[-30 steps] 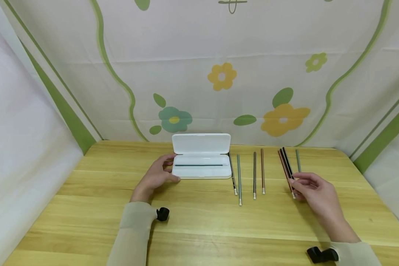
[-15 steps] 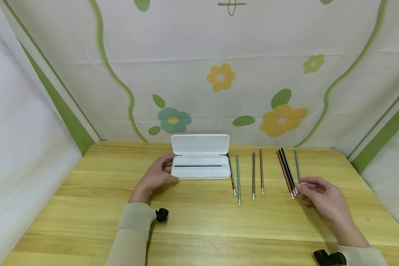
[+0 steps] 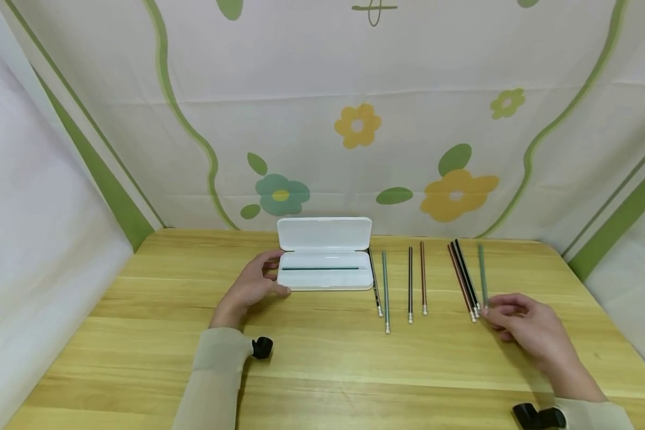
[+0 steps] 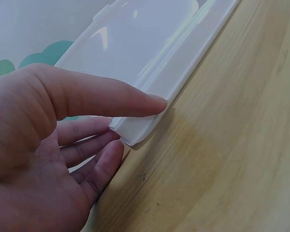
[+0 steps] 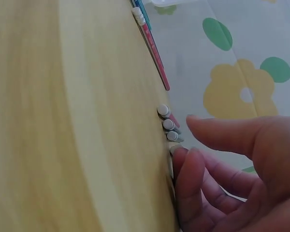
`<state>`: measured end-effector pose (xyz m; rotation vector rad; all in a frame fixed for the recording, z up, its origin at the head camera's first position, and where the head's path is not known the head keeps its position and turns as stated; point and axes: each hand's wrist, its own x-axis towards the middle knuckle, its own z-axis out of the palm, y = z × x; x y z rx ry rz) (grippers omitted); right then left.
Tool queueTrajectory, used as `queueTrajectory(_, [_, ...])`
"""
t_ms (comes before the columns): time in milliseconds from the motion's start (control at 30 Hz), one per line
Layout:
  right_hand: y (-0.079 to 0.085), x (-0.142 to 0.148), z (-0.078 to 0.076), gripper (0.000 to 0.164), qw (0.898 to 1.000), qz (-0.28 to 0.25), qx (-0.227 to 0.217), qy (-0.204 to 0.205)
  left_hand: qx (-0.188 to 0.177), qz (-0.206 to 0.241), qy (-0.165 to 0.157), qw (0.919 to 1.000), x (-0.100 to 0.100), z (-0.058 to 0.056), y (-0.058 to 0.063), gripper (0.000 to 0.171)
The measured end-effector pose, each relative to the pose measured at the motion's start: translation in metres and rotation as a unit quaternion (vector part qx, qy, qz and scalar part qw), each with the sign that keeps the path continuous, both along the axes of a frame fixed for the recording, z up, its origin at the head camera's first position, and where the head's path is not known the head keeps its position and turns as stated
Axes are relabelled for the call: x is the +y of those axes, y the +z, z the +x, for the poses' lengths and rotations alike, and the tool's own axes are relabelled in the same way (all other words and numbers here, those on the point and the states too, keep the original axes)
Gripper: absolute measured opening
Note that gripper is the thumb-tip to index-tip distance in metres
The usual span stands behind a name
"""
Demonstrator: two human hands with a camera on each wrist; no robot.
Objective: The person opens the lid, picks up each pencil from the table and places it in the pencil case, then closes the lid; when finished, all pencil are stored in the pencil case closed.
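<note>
An open white pencil case (image 3: 325, 280) lies near the back of the table, with one dark green pencil (image 3: 320, 268) inside. My left hand (image 3: 249, 285) grips its left end. In the left wrist view the thumb (image 4: 111, 96) lies on the front wall and the other fingers touch the end. My right hand (image 3: 527, 322) is at the eraser end of a green pencil (image 3: 482, 272) on the right. Its fingertips touch that end, while the thumb stands apart in the right wrist view. Just left lie a red pencil (image 3: 460, 280) and two black pencils (image 3: 467, 278), side by side.
Between the case and that group, several pencils lie apart: a black pencil (image 3: 375, 286) against the case's right side, a green pencil (image 3: 386, 292), another black pencil (image 3: 410, 285) and a red pencil (image 3: 423, 278). A flowered curtain (image 3: 322, 149) hangs behind the table's back edge.
My right hand has moved right and towards me, from the red and black pencils to the green pencil's eraser end. The green pencil has shifted slightly. My left hand stays on the case.
</note>
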<state>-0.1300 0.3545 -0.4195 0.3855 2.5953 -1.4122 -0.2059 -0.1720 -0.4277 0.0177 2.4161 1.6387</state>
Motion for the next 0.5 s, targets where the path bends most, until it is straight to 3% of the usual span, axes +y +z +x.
queueTrajectory(500, [0.0011,-0.0004,-0.0058,0.066,0.999,0.048,-0.020,0.012,-0.007,0.000,0.003,1.0000,0.0006,0.0001,-0.0003,0.093])
